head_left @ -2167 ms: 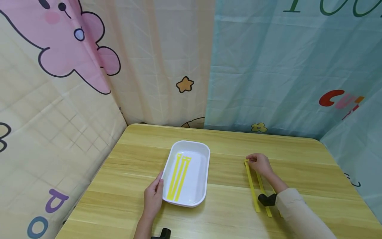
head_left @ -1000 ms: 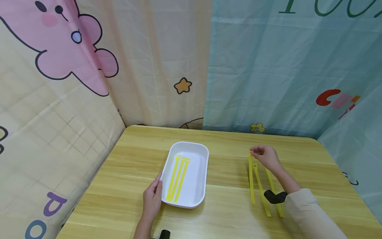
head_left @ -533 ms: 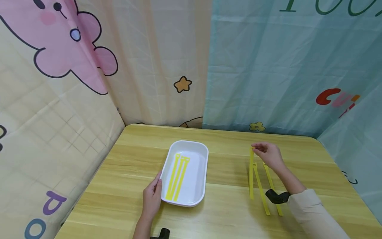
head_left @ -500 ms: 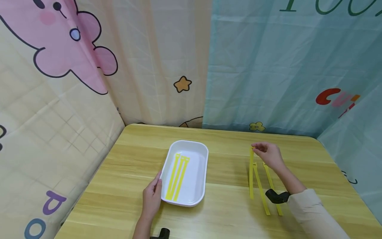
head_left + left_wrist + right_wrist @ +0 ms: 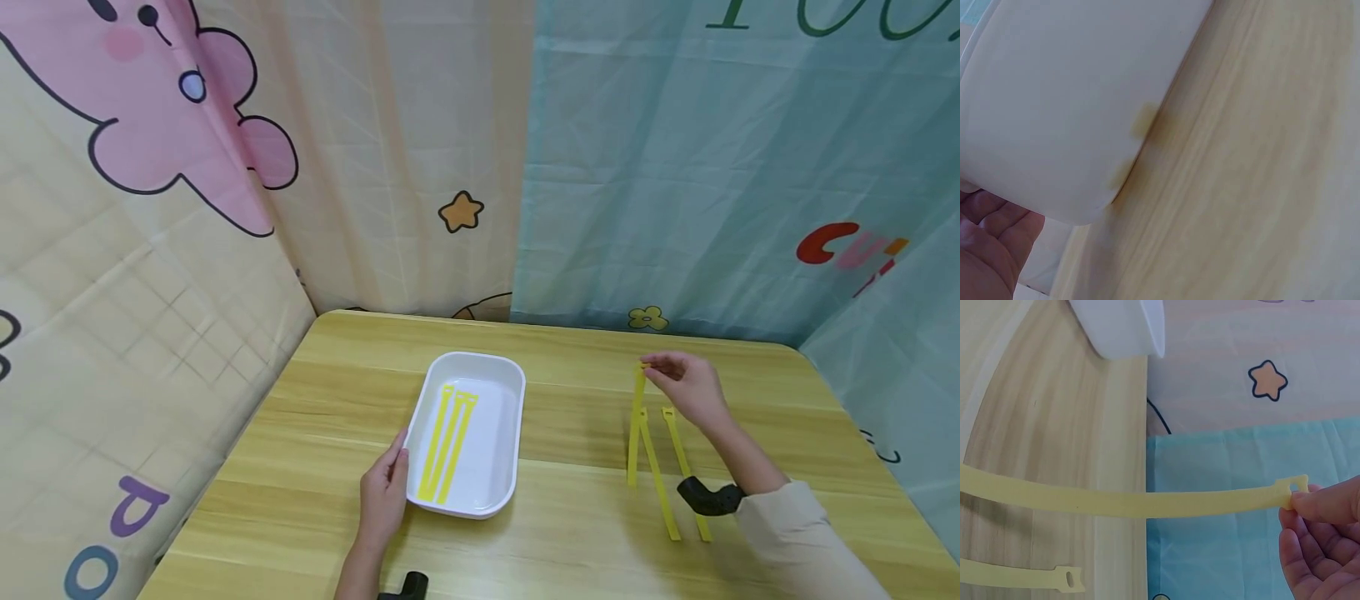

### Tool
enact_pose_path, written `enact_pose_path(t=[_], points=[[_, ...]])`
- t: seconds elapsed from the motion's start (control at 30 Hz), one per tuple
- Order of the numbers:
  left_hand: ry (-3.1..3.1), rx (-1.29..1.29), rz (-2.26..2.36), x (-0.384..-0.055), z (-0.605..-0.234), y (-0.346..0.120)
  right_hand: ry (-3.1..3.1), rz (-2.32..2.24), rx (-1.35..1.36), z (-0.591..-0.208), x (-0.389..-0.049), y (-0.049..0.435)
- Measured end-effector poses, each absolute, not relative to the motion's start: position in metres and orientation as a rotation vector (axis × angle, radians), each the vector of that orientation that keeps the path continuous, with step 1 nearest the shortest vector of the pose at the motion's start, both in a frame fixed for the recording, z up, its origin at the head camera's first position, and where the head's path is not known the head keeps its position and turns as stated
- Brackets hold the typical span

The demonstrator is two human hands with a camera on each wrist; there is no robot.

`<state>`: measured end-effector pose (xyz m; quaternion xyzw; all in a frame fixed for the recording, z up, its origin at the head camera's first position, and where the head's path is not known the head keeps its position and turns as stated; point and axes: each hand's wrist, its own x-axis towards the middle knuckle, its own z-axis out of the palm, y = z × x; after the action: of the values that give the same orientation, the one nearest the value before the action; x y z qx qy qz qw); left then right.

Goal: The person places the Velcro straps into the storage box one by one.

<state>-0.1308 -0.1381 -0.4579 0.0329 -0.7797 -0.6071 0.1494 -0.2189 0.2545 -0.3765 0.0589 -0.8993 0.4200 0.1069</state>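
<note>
A white plastic tray [image 5: 495, 450] holds three yellow hook-and-loop cable ties [image 5: 447, 454] lying lengthwise along its left side. My left hand [image 5: 383, 498] grips the tray's left edge; in the left wrist view its fingers [image 5: 1004, 228] lie against the outer wall. Over the right part of the table, my right hand [image 5: 688, 388] pinches the slotted head of another yellow cable tie [image 5: 1116, 503] between thumb and fingers. That tie hangs down from the hand. Two more ties, a nearer one [image 5: 660, 483] and one further right [image 5: 678, 450], lie on the table below.
The wooden table [image 5: 570, 517] has printed curtains [image 5: 637, 167] behind it and at both sides. A black wrist-worn piece [image 5: 708, 497] on the right arm partly covers the rightmost tie. Table surface lies between the tray and the loose ties.
My right hand has lifted the leftmost tie by its head from the table and drawn it up and slightly right. The left hand and tray have stayed in place.
</note>
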Motion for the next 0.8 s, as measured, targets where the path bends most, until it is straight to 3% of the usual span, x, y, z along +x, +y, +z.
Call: enact_pose_path(t=[0.23, 0.5, 0.8], points=[[-2.273, 0.106, -1.718, -0.128, -0.449, -0.135, -2.615, 1.244, 0.201, -0.366, -0.215, 0.257], [-2.243, 0.092, -1.736, -0.139, -0.483, -0.146, -2.591, 1.283, 0.196, -0.349, -0.213, 0.255], [-2.236, 0.118, -1.744, -0.14, -0.488, -0.145, -2.486, 1.363, 0.242, -0.337, -0.208, 0.243]])
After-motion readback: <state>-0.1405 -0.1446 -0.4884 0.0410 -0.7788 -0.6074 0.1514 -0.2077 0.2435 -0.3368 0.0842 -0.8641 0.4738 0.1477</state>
